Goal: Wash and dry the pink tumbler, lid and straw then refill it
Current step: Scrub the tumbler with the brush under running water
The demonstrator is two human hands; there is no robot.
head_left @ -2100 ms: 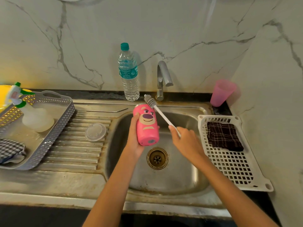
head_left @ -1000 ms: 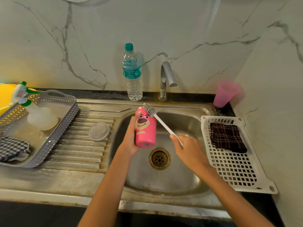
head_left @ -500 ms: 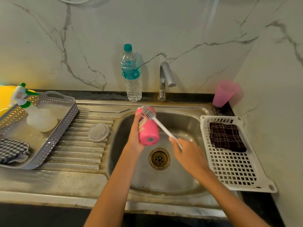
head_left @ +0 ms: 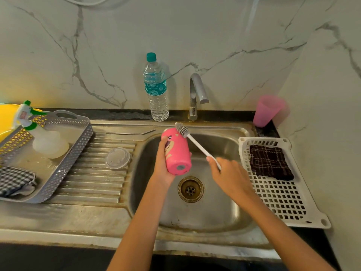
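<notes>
White marble wall (head_left: 117, 45) behind, stainless steel sink (head_left: 224, 130) with ribbed drainboard (head_left: 93, 182) on its left side. Far left: yellow object (head_left: 4, 118), cut off by the frame edge. Grey perforated tray (head_left: 64, 169) on the drainboard's left end holds a spray bottle (head_left: 46, 141) with a green and white trigger head, plus a black-and-white checked cloth (head_left: 13, 180) at the near corner. Metal straw (head_left: 130, 133) lies flat at the back of the drainboard. Clear lid (head_left: 117, 158) sits on the ribs, just beside the basin. Water bottle (head_left: 156, 90) with teal cap stands upright against the wall.

Left hand (head_left: 162, 163) is wrapped around the pink tumbler (head_left: 177, 153), gripping it over the basin, tilted, base toward the camera, cartoon face partly covered by the hand. Bottle brush (head_left: 195, 143): 1 bristle head at the tumbler's far end, touching its top edge; can't tell if it is in the mouth. Faucet (head_left: 196, 92) behind; no water visible. Drain (head_left: 190, 189) below the tumbler. Right hand (head_left: 228, 177) pinches the brush's white handle, fingers curled.

White slotted tray (head_left: 283, 202) right of the basin, with a dark plaid cloth (head_left: 270, 162) lying on its far half. Pink plastic cup (head_left: 267, 112) upside down in the back right corner.
</notes>
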